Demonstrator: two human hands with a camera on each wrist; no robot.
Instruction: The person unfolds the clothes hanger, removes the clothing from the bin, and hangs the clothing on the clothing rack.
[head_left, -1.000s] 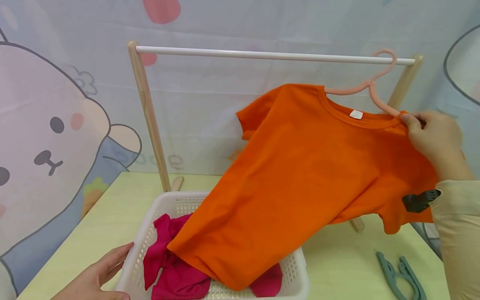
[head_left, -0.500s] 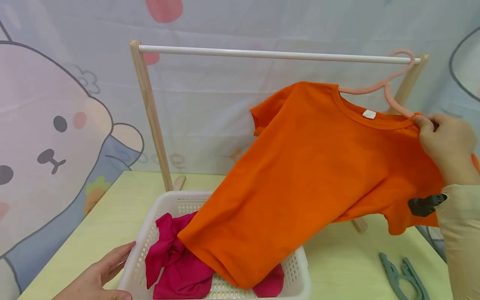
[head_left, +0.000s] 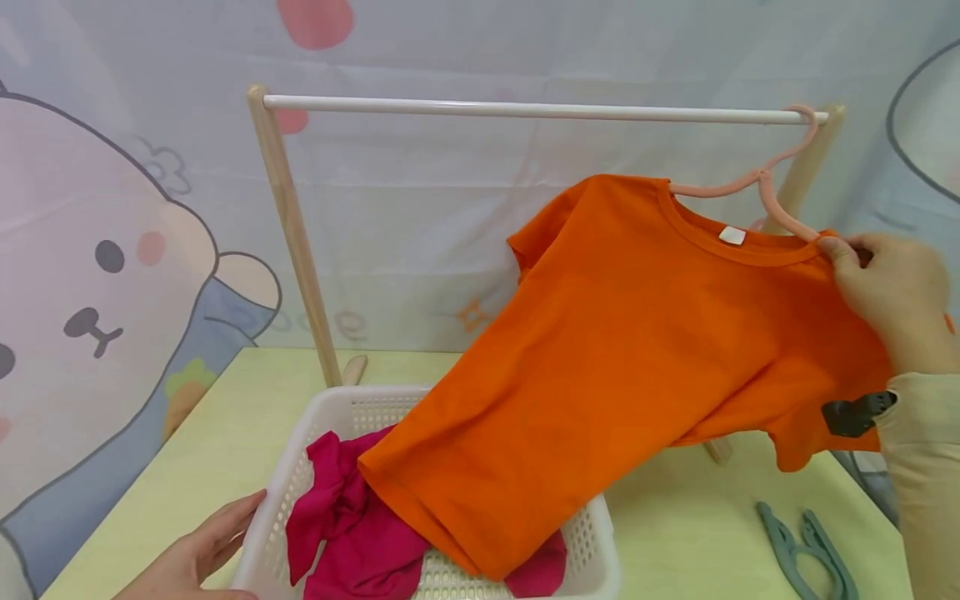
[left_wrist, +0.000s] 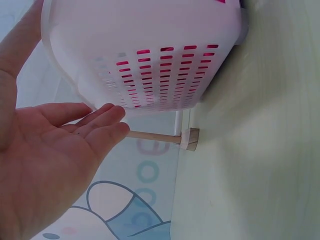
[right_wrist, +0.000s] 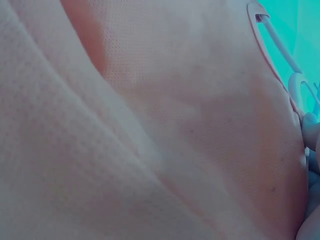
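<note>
My right hand [head_left: 892, 287] pinches an orange T-shirt [head_left: 615, 333] at its right shoulder, where a pink clothes hanger [head_left: 765, 179] runs into the neck opening. The hanger's hook curves over the white rail close to its right end. The shirt hangs slanted, its hem over a white basket [head_left: 251, 550]. In the right wrist view, the shirt's cloth [right_wrist: 200, 100] fills most of the picture and the fingers show only at the right edge. My left hand [left_wrist: 60, 150] rests against the basket's side, fingers nearly straight, palm showing.
Crumpled magenta clothing [head_left: 360, 542] lies in the basket. A wooden rack with a white rail [head_left: 525, 109] stands behind it. On the table [head_left: 675, 533] at the right lies a folded grey-green hanger [head_left: 806, 550]. A printed cloth [head_left: 420, 250] hangs behind everything.
My right hand, the T-shirt and the pink hanger have shifted right along the rail, mostly in the first half second. The left hand stays at the basket.
</note>
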